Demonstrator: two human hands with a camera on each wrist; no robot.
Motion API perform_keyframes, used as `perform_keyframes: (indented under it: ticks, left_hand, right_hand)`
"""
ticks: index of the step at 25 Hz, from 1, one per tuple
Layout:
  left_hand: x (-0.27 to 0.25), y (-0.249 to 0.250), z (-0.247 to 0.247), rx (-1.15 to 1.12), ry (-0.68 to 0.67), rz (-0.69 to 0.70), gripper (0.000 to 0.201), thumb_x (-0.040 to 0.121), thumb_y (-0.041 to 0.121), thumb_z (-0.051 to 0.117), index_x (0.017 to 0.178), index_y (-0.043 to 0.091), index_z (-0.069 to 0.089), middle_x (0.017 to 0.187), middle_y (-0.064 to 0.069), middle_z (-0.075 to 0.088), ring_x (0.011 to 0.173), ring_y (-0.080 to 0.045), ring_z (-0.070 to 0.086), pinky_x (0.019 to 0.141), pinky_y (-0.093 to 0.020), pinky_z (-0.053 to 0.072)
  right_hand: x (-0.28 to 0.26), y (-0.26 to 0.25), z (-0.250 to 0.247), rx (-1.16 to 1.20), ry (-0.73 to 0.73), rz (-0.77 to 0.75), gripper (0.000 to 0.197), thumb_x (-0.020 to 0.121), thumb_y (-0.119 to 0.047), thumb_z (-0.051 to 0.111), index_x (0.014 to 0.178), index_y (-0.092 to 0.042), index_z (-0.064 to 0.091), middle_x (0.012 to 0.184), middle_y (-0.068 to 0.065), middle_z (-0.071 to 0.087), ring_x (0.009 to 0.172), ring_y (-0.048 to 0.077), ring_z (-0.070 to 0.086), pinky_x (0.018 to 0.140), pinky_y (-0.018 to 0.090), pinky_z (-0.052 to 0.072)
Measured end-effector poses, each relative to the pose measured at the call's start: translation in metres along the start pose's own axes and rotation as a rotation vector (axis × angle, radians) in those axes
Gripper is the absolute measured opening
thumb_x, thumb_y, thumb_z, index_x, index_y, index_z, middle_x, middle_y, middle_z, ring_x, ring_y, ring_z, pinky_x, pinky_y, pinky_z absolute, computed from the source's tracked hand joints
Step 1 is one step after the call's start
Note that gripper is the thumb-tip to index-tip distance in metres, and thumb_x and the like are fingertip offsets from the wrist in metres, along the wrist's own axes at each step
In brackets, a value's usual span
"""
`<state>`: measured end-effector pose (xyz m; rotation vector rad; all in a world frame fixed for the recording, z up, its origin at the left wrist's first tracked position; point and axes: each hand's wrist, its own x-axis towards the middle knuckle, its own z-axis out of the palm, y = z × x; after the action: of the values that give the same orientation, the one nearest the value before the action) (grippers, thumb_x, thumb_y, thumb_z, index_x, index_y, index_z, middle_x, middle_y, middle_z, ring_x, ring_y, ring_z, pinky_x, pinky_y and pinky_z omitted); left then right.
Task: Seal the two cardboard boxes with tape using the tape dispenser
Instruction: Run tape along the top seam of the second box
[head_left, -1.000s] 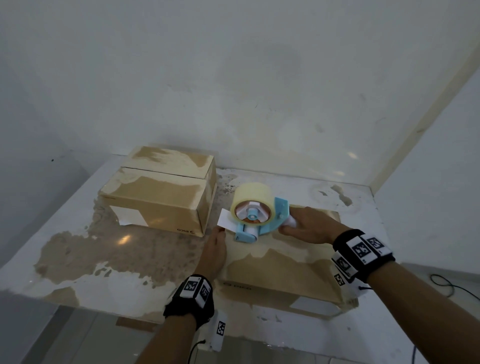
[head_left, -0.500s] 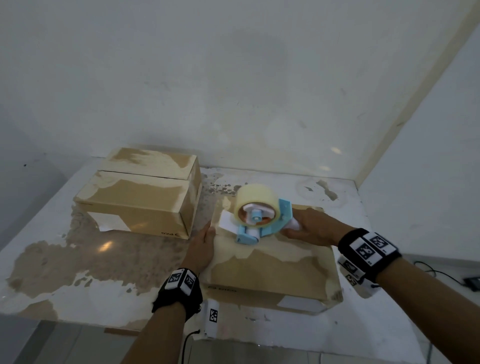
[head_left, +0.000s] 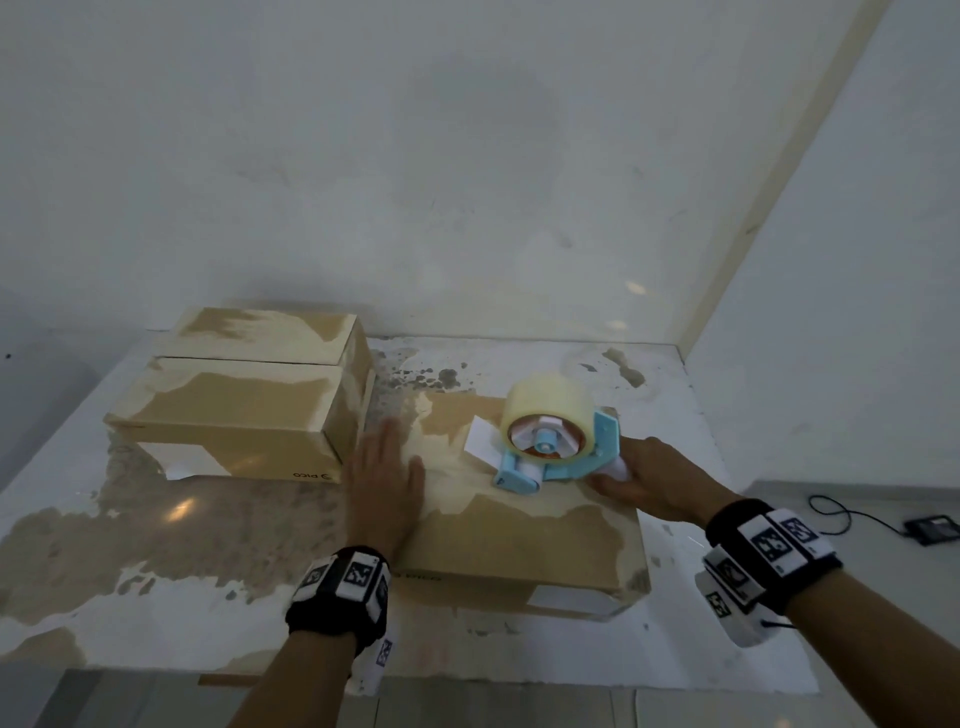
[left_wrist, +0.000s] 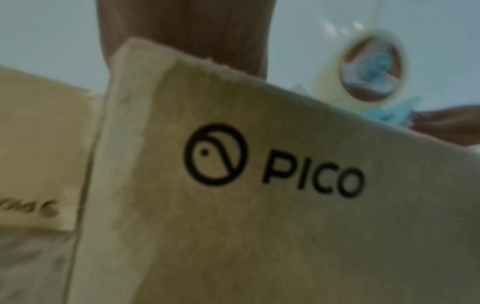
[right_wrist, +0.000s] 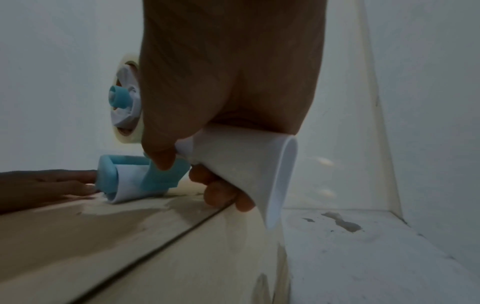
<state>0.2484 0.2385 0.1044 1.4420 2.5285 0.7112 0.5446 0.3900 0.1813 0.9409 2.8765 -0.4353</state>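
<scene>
A white table with worn brown patches stands in a corner of stained white walls; a black cable lies on the floor.

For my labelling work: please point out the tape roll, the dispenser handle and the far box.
tape roll (head_left: 545, 400), head view, its outer curved face
dispenser handle (right_wrist: 241, 156), right wrist view, white side
far box (head_left: 244, 405), head view, top flap

A white table, its coating worn off in large brown patches, stands in a corner of pale, stained walls. On the floor at right lies a small black device with a thin black cable.
</scene>
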Motion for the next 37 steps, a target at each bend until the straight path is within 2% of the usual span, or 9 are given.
perform_keyframes:
  ticks: [2,4,7,13,19,23,28,32,37]
  left_hand:
    - [-0.007,0.021,0.007,0.155,-0.090,0.265,0.056,0.097,0.039,0.025,0.150,0.021,0.023,0.158,0.000,0.025,0.147,-0.025,0.017,0.119,-0.049,0.014]
    - [-0.010,0.032,0.014,0.217,-0.144,0.365,0.055,0.098,0.040,0.021,0.150,0.022,0.025,0.158,0.002,0.025,0.148,-0.023,0.013,0.120,-0.048,0.009]
    - [-0.010,0.028,0.014,0.243,-0.141,0.353,0.053,0.099,0.041,0.022,0.150,0.025,0.024,0.159,0.005,0.024,0.148,-0.021,0.013,0.120,-0.047,0.009]
    - [-0.008,0.025,0.012,0.281,-0.159,0.344,0.052,0.099,0.046,0.018,0.150,0.034,0.022,0.160,0.011,0.018,0.149,-0.016,0.010,0.120,-0.047,0.005]
    - [-0.017,0.044,0.013,0.277,-0.184,0.407,0.059,0.098,0.044,0.015,0.152,0.021,0.019,0.161,0.002,0.016,0.149,-0.024,0.006,0.118,-0.047,-0.006]
    - [-0.032,0.098,0.037,0.261,-0.250,0.550,0.059,0.097,0.043,0.018,0.151,0.019,0.024,0.158,-0.002,0.025,0.149,-0.024,0.012,0.116,-0.050,0.000]
    - [-0.032,0.100,0.046,0.256,-0.216,0.527,0.055,0.098,0.042,0.022,0.149,0.022,0.027,0.157,-0.001,0.030,0.148,-0.020,0.017,0.116,-0.050,0.002]
    - [-0.032,0.102,0.043,0.263,-0.214,0.517,0.057,0.098,0.044,0.020,0.150,0.021,0.027,0.158,0.004,0.026,0.147,-0.020,0.019,0.115,-0.050,0.000]
    - [-0.036,0.103,0.044,0.305,-0.236,0.515,0.059,0.098,0.042,0.018,0.151,0.017,0.023,0.159,-0.001,0.022,0.146,-0.025,0.020,0.113,-0.051,0.002]
  right_hand:
    - [-0.002,-0.002,0.004,-0.061,0.012,-0.044,0.043,0.092,-0.047,0.044,0.126,-0.020,0.051,0.109,0.014,0.064,0.085,0.030,0.063,0.066,0.029,0.041]
    - [-0.001,-0.002,0.008,-0.072,-0.002,-0.014,0.055,0.086,-0.055,0.034,0.127,-0.021,0.050,0.110,0.014,0.064,0.085,0.031,0.063,0.065,0.028,0.039]
    - [0.007,0.000,0.008,-0.008,-0.009,0.133,0.076,0.072,-0.069,0.024,0.121,-0.020,0.056,0.104,0.006,0.066,0.080,0.024,0.061,0.064,0.026,0.037]
    - [-0.009,0.036,-0.003,-0.014,0.019,0.235,0.036,0.084,-0.047,0.060,0.106,-0.018,0.063,0.098,0.005,0.072,0.083,0.024,0.066,0.065,0.030,0.048]
    - [-0.038,0.055,-0.010,0.016,0.046,0.354,0.026,0.085,-0.035,0.064,0.093,-0.010,0.063,0.088,0.007,0.072,0.074,0.023,0.063,0.060,0.027,0.039]
    - [-0.031,0.048,-0.019,-0.016,0.023,0.340,0.021,0.085,-0.035,0.063,0.083,-0.018,0.051,0.078,0.001,0.062,0.069,0.019,0.057,0.054,0.023,0.035]
    - [-0.031,0.050,-0.023,-0.037,-0.008,0.334,0.023,0.084,-0.034,0.061,0.079,-0.020,0.044,0.072,-0.001,0.057,0.064,0.018,0.051,0.049,0.020,0.031]
    - [-0.049,0.077,-0.032,-0.034,0.014,0.356,0.024,0.083,-0.035,0.065,0.080,-0.022,0.045,0.084,0.004,0.069,0.067,0.018,0.053,0.061,0.027,0.038]
    - [-0.081,0.106,-0.014,0.068,0.061,0.440,0.013,0.083,-0.028,0.069,0.085,-0.017,0.061,0.075,0.000,0.061,0.066,0.019,0.057,0.056,0.026,0.037]
